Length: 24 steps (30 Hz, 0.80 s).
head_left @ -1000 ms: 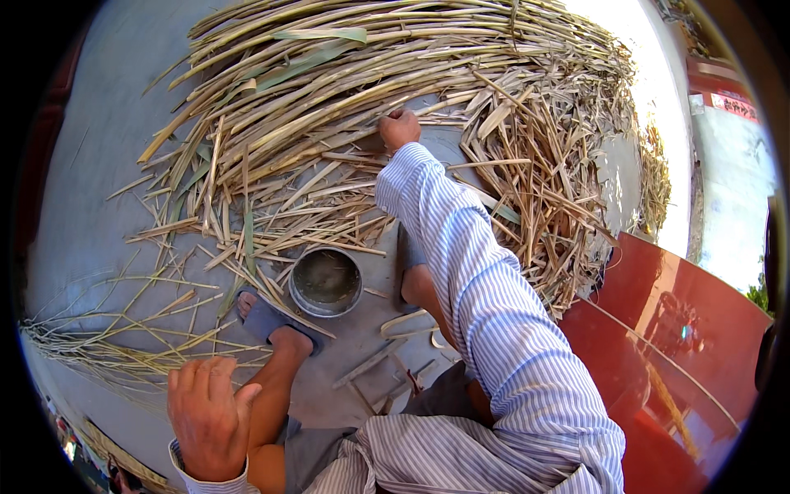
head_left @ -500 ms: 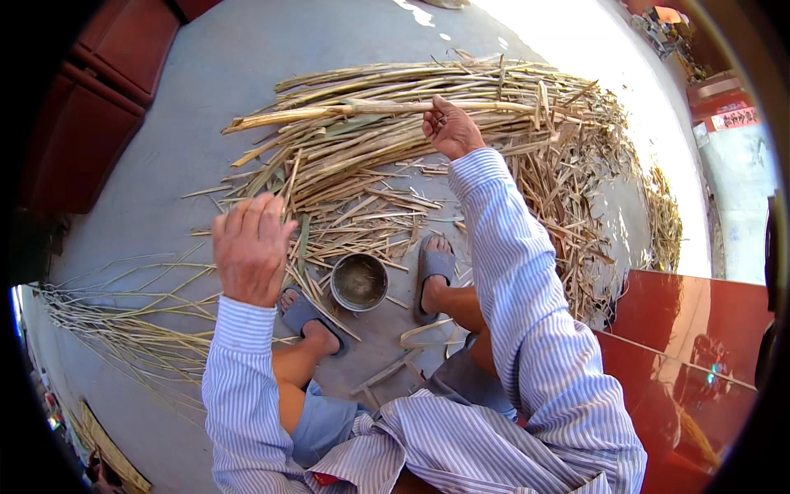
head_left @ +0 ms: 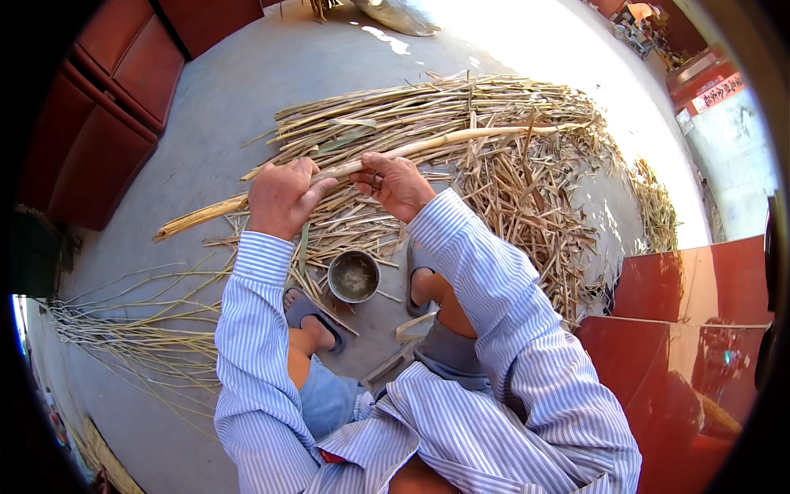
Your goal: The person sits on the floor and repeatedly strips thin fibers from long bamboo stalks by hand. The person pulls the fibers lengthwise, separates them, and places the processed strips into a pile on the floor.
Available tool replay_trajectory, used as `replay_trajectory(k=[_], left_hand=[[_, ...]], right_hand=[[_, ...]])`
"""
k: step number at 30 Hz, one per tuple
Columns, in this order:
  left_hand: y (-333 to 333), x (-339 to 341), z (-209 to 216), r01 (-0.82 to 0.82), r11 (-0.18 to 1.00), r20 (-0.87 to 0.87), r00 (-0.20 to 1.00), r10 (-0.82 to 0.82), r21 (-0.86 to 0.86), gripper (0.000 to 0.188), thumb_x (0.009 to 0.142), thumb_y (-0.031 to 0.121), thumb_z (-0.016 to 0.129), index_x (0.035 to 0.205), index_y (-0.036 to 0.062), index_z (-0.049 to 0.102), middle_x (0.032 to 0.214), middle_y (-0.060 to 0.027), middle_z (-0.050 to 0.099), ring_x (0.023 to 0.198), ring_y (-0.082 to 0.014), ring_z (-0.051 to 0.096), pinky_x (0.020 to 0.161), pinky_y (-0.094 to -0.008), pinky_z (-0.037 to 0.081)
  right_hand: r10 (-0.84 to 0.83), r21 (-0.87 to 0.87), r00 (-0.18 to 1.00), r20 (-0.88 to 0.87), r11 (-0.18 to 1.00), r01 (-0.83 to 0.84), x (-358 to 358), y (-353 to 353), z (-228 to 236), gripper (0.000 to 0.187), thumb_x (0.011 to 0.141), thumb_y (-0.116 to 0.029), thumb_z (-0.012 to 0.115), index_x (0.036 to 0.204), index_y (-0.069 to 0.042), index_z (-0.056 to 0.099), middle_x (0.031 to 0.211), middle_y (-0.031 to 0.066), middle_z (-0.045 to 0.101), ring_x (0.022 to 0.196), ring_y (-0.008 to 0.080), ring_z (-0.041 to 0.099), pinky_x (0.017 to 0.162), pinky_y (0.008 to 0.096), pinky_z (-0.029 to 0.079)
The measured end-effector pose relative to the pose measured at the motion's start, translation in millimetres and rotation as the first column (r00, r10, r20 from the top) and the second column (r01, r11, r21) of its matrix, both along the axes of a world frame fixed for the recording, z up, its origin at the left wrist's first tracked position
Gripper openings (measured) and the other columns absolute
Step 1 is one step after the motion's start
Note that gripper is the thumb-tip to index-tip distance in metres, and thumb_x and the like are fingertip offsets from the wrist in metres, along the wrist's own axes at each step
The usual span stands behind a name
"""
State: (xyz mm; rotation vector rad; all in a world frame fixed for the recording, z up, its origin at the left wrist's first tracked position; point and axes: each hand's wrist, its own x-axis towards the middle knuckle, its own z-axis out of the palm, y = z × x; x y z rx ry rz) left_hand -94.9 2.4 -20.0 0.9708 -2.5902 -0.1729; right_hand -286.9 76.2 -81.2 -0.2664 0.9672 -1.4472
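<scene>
Both of my hands grip a long, pale dry stalk (head_left: 448, 140) that slants from lower left to upper right above the floor. My left hand (head_left: 284, 196) is wrapped round it towards its split, yellowish left end. Just to the right, my right hand (head_left: 395, 183) pinches the same stalk between thumb and fingers. Beyond it lies a thick bundle of similar dry stalks (head_left: 354, 111). Loose strips and peelings (head_left: 527, 206) are heaped on the right. A round metal bowl (head_left: 354, 277) with what looks like water stands between my sandalled feet.
Thin branching twigs (head_left: 140, 333) fan out over the floor at the left. Red padded seats (head_left: 99, 140) stand at the far left. A glossy red panelled surface (head_left: 666, 354) is at the right. A pale sack (head_left: 399, 15) lies at the far edge.
My left hand was off the stalk and has closed on it. My right hand has drawn the stalk nearer and to the left, away from the bundle.
</scene>
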Motion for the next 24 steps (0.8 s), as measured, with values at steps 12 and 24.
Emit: replay_trajectory(k=[12, 24], left_hand=[[-17, 32, 23, -0.009, 0.996, -0.135, 0.991, 0.022, 0.092, 0.029, 0.078, 0.035, 0.075, 0.08, 0.0066, 0.069, 0.068, -0.0078, 0.065, 0.062, -0.0254, 0.06, 0.058, -0.0385, 0.042], [-8, 1, 12, 0.067, 0.977, -0.29, 0.949, -0.125, -0.201, 0.021, 0.084, 0.024, 0.072, 0.093, 0.005, 0.066, 0.08, -0.0051, 0.068, 0.075, -0.0187, 0.062, 0.07, -0.0336, 0.042]], right_hand=[[-0.315, 0.031, 0.933, 0.174, 0.949, 0.314, -116, -9, -21, 0.022, 0.101, -0.015, 0.049, 0.116, 0.0, 0.052, 0.105, 0.0108, 0.066, 0.096, 0.0191, 0.065, 0.076, 0.0284, 0.056], [-0.327, 0.089, 0.93, -0.17, 0.934, 0.345, -120, -4, -27, 0.024, 0.088, -0.028, 0.072, 0.094, -0.008, 0.061, 0.082, 0.007, 0.068, 0.072, 0.0167, 0.069, 0.05, 0.0238, 0.053]])
